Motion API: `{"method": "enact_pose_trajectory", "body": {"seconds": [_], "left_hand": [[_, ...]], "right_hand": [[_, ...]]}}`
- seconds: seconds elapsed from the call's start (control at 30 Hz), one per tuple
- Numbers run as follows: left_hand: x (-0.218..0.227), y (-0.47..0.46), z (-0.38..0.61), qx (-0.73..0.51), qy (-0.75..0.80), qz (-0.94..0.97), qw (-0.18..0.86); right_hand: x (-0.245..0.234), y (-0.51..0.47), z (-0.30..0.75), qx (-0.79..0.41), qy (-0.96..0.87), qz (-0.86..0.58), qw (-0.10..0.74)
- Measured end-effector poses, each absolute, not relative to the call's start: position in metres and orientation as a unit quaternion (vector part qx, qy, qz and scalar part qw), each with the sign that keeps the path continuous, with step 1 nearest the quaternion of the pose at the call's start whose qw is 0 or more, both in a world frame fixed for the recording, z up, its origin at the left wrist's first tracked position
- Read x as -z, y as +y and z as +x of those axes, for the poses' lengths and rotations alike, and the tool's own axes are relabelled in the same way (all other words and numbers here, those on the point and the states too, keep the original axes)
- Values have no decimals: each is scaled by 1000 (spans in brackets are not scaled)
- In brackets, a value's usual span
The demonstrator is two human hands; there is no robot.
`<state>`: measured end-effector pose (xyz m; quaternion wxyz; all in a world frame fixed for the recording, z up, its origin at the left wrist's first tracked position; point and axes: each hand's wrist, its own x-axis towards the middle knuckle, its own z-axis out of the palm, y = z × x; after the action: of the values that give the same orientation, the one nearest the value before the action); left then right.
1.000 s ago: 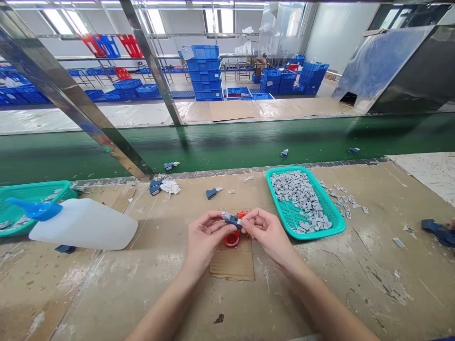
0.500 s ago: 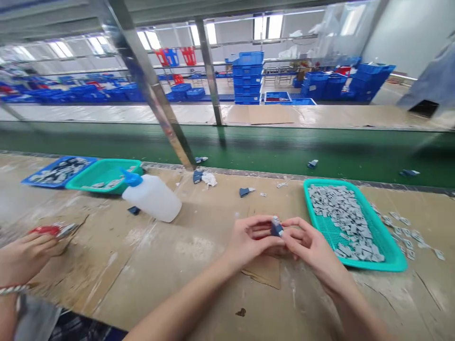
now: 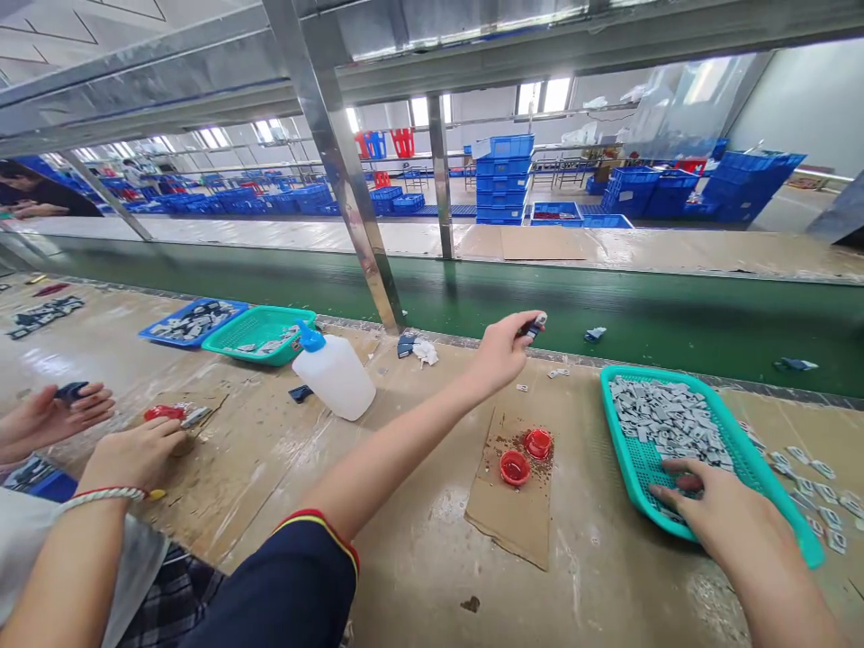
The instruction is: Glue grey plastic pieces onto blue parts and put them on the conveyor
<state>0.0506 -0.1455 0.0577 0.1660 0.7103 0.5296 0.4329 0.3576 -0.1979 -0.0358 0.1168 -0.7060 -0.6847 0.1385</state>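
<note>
My left hand (image 3: 500,349) is stretched forward toward the green conveyor belt (image 3: 607,310), fingers pinched on a small dark blue part with a grey tip (image 3: 533,326). My right hand (image 3: 715,513) rests in the teal tray (image 3: 803,531) of several small grey pieces (image 3: 665,421), fingers curled down among them. Two small red caps (image 3: 525,455) sit on a piece of cardboard (image 3: 509,504) between my arms.
A white bottle with a blue nozzle (image 3: 334,369) lies left of centre, near a teal tray (image 3: 260,331) and a blue tray (image 3: 193,322). A co-worker's hands (image 3: 131,450) work at the left. Loose parts lie on the belt and by a steel post (image 3: 351,207).
My hands have parted: the left reached forward to the belt's edge with the blue part, the right went into the teal tray. The view swung left, showing a co-worker.
</note>
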Motion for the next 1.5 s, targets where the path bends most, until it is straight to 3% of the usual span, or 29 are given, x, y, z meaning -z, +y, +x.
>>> {"method": "enact_pose_trajectory", "body": {"seconds": [0.2, 0.43, 0.67, 0.9, 1.2, 1.4, 1.5], "left_hand": [[-56, -72, 23, -309, 622, 708, 124], [-33, -30, 2, -161, 683, 704, 107], [-15, 11, 46, -99, 674, 727, 82], [-10, 25, 96, -163, 657, 724, 133], [-28, -69, 86, -365, 582, 662, 301], [-42, -193, 52, -512, 481, 546, 458], [-33, -227, 39, -554, 506, 461, 474]], "right_hand": [[15, -202, 336, -201, -664, -718, 62], [6, -203, 324, -105, -636, -759, 92], [11, -195, 323, -203, -646, -732, 74], [3, -200, 320, -186, -663, -716, 112], [2, -207, 314, -222, -649, -660, 306], [-18, -227, 279, -427, -609, -525, 415], [-14, -234, 250, -509, -569, -481, 431]]}}
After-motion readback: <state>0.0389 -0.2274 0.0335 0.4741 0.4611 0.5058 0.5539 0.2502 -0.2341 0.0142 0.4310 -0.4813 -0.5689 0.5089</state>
